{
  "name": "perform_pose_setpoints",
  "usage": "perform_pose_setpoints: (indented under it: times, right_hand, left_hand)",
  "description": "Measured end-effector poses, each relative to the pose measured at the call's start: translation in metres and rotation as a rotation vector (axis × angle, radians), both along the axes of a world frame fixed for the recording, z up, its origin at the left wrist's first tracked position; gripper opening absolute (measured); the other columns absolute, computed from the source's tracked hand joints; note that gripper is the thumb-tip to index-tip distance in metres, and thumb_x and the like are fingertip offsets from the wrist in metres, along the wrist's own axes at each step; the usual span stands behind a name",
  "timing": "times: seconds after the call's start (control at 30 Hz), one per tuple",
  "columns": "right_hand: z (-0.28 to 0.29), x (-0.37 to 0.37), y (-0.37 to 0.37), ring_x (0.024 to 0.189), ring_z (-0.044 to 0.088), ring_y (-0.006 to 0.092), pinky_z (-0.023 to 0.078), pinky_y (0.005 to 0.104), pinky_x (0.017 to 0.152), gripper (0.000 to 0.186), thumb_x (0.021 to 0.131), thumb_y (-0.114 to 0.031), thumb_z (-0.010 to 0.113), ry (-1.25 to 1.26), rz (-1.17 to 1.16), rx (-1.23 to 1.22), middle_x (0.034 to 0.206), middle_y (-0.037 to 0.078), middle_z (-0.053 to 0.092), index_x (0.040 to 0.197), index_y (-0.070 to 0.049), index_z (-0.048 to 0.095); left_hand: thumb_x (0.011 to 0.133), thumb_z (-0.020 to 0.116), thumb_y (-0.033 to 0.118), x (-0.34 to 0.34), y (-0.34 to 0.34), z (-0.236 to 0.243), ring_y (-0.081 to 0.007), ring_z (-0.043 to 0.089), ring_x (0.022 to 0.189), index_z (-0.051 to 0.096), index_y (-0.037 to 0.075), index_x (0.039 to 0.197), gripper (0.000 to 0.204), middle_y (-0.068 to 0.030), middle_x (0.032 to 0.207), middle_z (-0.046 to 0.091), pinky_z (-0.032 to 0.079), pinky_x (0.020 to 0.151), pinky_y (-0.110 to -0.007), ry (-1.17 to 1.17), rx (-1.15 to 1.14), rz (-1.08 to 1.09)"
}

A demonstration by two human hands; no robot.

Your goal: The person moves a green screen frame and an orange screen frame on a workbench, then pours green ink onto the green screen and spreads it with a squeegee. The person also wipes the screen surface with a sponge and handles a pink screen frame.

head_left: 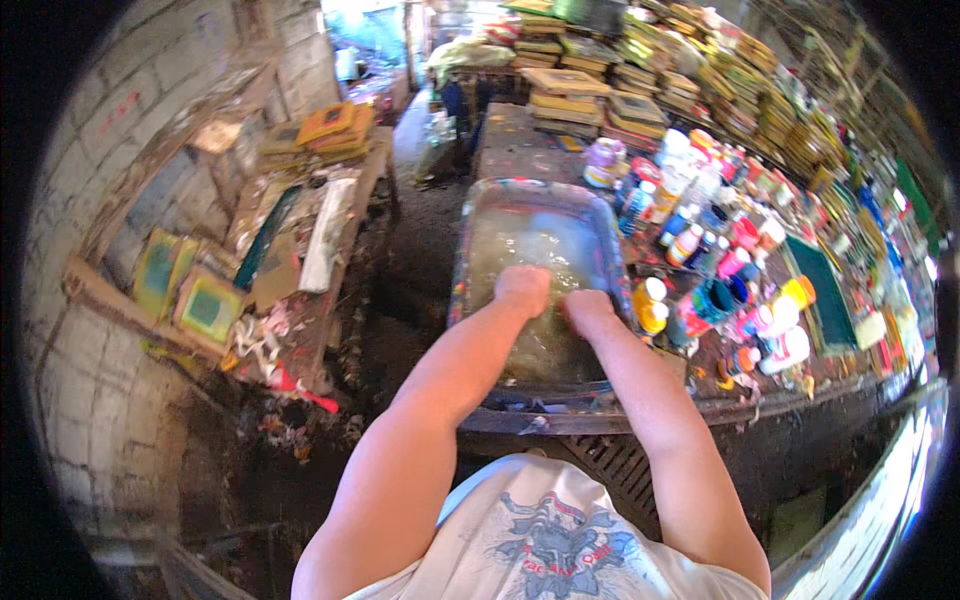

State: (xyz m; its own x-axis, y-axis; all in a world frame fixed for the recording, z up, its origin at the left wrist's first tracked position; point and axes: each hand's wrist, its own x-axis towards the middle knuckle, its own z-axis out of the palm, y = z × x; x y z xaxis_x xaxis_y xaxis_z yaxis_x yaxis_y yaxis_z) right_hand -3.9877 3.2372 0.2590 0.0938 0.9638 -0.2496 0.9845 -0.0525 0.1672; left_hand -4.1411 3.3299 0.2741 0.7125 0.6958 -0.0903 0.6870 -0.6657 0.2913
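A rectangular, paint-smeared tub (465,235) of cloudy brownish water (520,240) stands on the worktable before me. Both my arms reach down into it. My left hand (523,290) is curled like a fist at the water's surface, left of the middle. Close to the tub's right wall, my right hand (588,308) is also bent closed, its fingertips dipping under. A small gap separates the hands. Murky water and glare hide whatever they grip. Ripples and bright reflections show on the water just beyond them.
Right of the tub, the table holds many paint bottles (685,243), a yellow-capped bottle (650,305) and a dark green screen frame (820,290). Stacked frames (565,95) rise behind. A cluttered bench (290,230) stands at left by the block wall.
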Motion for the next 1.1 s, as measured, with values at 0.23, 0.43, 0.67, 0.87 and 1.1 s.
perform_pose_setpoints:
  times: [0.23,0.43,0.67,0.87,1.1]
  right_hand:
    - [-0.003,-0.007,0.016,0.108,0.081,0.0411,0.065,0.0541,0.09,0.026,0.091,-0.025,0.071,0.043,-0.059,0.012,0.114,0.022,0.083,0.105,-0.007,0.085]
    - [0.025,-0.003,0.022,0.106,0.081,0.044,0.066,0.0545,0.089,0.028,0.098,-0.025,0.068,0.096,-0.286,0.25,0.113,0.025,0.082,0.107,-0.003,0.083]
    - [0.044,-0.022,0.038,0.108,0.081,0.0383,0.066,0.0513,0.088,0.056,0.101,-0.022,0.065,0.048,-0.357,0.237,0.117,0.02,0.082,0.153,-0.002,0.06]
    - [0.031,-0.035,0.045,0.1,0.08,0.0429,0.065,0.0542,0.086,0.099,0.101,-0.022,0.067,0.135,-0.238,0.465,0.126,0.023,0.075,0.179,-0.012,0.007]
    - [0.001,-0.013,0.049,0.099,0.08,0.0443,0.064,0.0562,0.083,0.094,0.104,-0.027,0.065,0.226,-0.319,0.51,0.135,0.023,0.073,0.18,-0.025,0.01]
  left_hand:
    - [0.095,0.072,0.022,0.0,0.029,-0.081,-0.0433,0.075,0.122,0.05,0.002,0.156,0.068,-0.0343,0.128,0.075,0.06,0.109,-0.05,-0.063,0.045,0.02]
    - [0.091,0.07,0.022,0.03,0.031,-0.047,-0.0517,0.071,0.123,0.063,-0.008,0.138,0.056,-0.0379,0.124,0.074,0.057,0.108,-0.055,-0.642,-0.337,0.286]
    - [0.099,0.057,0.024,0.027,0.044,-0.035,-0.0289,0.07,0.099,0.08,0.001,0.112,0.035,-0.0142,0.109,0.078,0.054,0.092,-0.045,-1.274,-0.839,0.357]
    - [0.102,0.054,0.026,0.02,0.039,-0.035,-0.0334,0.071,0.118,0.07,0.003,0.14,0.047,-0.0179,0.131,0.074,0.055,0.1,-0.053,-0.776,-0.741,0.262]
    - [0.095,0.067,0.009,0.035,0.027,-0.036,-0.0342,0.075,0.118,0.069,-0.002,0.141,0.047,-0.0227,0.126,0.078,0.06,0.095,-0.047,-0.791,-0.648,0.417]
